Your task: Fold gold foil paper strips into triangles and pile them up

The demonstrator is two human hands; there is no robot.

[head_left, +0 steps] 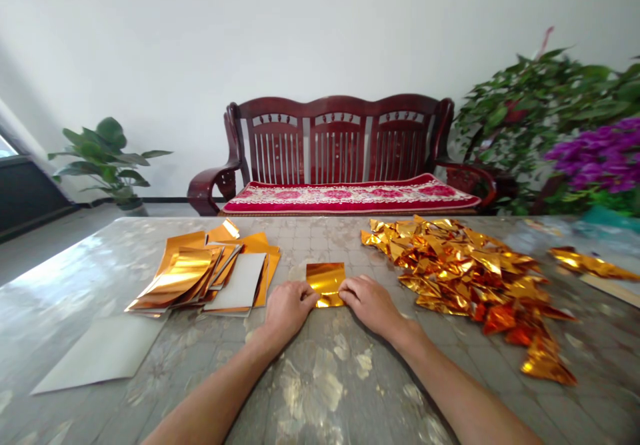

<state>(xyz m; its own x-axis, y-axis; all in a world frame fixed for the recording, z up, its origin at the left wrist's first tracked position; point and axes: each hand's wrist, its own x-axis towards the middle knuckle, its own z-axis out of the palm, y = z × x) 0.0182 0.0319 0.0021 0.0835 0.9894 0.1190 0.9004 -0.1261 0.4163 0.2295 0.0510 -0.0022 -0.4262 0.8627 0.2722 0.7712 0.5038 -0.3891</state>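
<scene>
Left hand (289, 305) + right hand (371, 303): fingers pinched closed on gold foil sheet (325, 275) | sheet's on table (300, 411), between them | I'd say near-edge fold in hand | next calls for even creasing, imo

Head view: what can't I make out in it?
All in the head view:
Gold foil sheet: lower left corner, behind the left hand; part of its right edge, behind the right hand.
Folded foil pieces: the lower ones, under those on top.
Purple flowers: cut off by the picture's right edge.
</scene>
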